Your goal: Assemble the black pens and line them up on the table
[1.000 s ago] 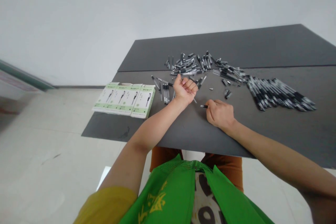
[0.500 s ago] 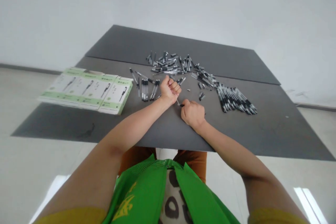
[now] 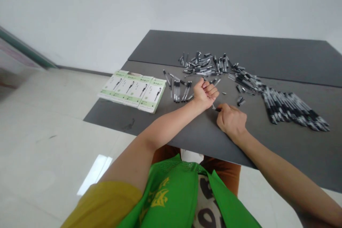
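Observation:
Near the front middle of the table, a clear-and-black pen [image 3: 217, 109] spans the small gap between my two hands. My left hand [image 3: 204, 94] is turned palm up with its fingers curled, closed around the pen's far part, which it mostly hides. My right hand [image 3: 232, 119] is closed in a fist on the black end of the same pen. Just behind my left hand lie several loose pens [image 3: 176, 91]. Small black-and-clear pen caps [image 3: 241, 100] rest beyond my right hand.
White-and-green pen boxes [image 3: 151, 94] lie in a row at the table's left edge. A jumbled heap of pens and parts [image 3: 201, 66] sits further back. Many pens [image 3: 291, 108] are laid side by side on the right. The dark grey table [image 3: 192, 128] stands against a wall.
My view has swung to the left, so everything appears further right. Both hands keep about the same pose on the pen, and the pens and boxes seem unmoved on the table.

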The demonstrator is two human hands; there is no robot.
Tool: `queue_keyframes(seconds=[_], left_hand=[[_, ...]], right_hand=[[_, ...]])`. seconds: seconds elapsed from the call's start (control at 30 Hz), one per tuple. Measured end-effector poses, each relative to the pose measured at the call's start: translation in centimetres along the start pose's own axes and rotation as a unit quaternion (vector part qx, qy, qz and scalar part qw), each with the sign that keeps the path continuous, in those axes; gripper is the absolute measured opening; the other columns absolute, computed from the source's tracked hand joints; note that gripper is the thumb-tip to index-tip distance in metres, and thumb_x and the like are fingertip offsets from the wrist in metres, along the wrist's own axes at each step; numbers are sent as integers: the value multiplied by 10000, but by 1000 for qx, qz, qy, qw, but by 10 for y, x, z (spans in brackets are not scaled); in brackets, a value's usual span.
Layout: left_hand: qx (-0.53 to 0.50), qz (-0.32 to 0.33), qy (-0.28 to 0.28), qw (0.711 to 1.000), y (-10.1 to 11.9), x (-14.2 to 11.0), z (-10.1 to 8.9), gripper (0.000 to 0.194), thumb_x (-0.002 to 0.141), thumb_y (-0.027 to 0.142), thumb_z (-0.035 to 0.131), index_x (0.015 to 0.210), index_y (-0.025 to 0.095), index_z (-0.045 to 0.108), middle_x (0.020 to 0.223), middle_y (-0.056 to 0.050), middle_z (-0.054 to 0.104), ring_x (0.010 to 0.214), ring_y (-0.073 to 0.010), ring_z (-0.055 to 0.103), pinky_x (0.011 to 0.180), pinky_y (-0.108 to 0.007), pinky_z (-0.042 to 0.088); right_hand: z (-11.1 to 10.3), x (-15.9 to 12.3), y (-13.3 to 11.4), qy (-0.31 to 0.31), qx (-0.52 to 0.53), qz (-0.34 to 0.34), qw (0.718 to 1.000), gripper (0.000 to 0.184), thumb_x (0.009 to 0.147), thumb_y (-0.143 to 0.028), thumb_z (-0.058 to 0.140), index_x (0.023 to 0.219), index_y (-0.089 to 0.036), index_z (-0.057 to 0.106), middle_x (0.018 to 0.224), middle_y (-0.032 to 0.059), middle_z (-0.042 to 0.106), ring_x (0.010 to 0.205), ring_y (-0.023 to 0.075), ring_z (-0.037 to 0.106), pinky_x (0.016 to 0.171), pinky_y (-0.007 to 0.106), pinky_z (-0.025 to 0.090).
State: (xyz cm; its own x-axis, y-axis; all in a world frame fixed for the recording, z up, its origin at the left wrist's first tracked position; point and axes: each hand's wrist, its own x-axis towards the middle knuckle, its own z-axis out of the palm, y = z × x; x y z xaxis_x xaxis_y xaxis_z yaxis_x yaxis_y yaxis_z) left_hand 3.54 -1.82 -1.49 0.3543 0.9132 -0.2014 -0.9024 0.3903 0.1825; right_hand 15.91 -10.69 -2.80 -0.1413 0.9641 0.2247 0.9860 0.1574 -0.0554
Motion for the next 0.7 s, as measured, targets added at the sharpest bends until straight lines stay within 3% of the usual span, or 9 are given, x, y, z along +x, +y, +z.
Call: queue_keyframes(seconds=[0.27,0.7], left_hand=[[23,18,51,998,8,-8,10,577,963,556,444,541,200,277,429,75,180,340,-62,184,379,-233,182],[65,18,80,994,6,-13,13,586,932,605,486,552,196,306,426,79,204,340,-54,212,386,-224,204]], right_hand=[[3,-1,10,34,56,-35,997,354,810,-232,397,903,-113,717,706,115,675,661,207,610,586,282,335],[3,-1,6,19,11,-9,1000,341,829,-257,411,937,-119,704,716,120,678,664,216,613,564,290,284]])
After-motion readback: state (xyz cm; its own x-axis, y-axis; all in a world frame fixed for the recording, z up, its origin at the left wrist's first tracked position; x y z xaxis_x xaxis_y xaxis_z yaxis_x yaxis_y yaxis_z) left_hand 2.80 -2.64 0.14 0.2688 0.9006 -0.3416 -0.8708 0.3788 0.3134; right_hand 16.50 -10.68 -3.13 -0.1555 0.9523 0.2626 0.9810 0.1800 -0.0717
